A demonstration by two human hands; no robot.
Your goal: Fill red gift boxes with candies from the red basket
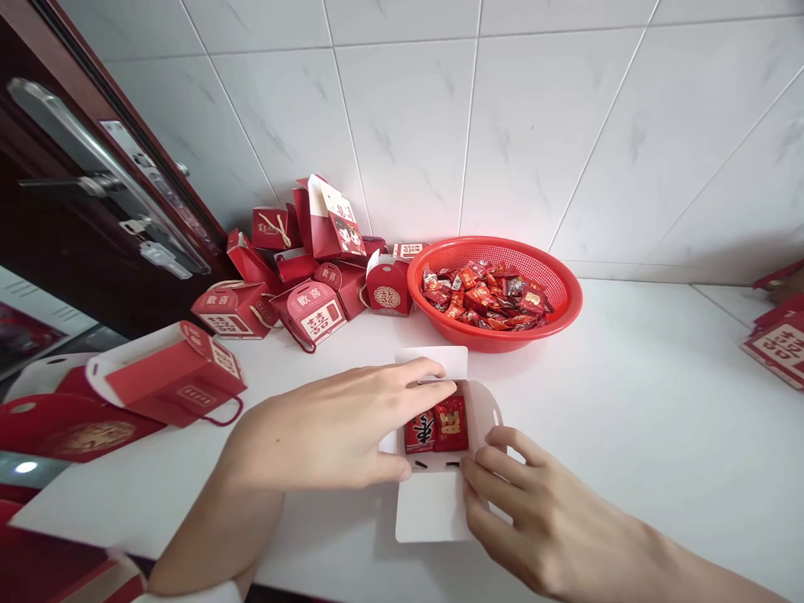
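Note:
In the head view, a small candy box (432, 502) lies in front of me with its white flaps folded outward. Inside it are red candy packets (450, 424) with gold and black lettering. My left hand (370, 419) reaches over the box from the left, fingers stretched and spread, fingertips at the far side and thumb at the near left corner. At the right side, my right hand (521, 511) has its fingers curled against the rounded flap and near corner. The box's left side is partly hidden under my left hand.
A red plastic basket (574, 297) of wrapped candies (481, 297) stands near the tiled wall (533, 126). Several red gift boxes (314, 310) are heaped left of it. More boxes (179, 377) are at the table's left edge, and another box (779, 343) sits far right.

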